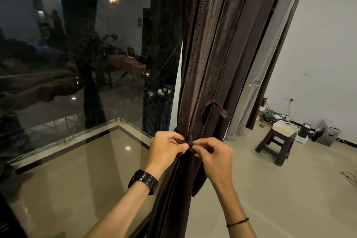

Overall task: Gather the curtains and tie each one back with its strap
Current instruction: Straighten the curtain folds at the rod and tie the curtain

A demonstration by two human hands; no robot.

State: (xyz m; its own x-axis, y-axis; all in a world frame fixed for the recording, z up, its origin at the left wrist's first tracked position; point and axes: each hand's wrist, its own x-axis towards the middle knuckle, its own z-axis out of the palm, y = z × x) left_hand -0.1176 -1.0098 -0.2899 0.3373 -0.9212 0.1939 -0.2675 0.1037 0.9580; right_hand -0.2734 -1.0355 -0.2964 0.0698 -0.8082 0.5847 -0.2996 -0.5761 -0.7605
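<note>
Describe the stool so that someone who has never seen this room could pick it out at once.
Find the gathered brown curtain mid-picture, then look right across the pale floor toward the white wall. A dark stool stands there. Unlike the grey boxes and cables beside it, it has legs and carries a white tray.

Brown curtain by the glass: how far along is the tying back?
Done: the brown curtain is gathered into a tight bundle. In hand: the left hand and right hand pinch the strap at its front; fastening looks unfinished. Left: finishing this tie, then the grey-backed curtain beyond, whose tie state I cannot tell.
</note>
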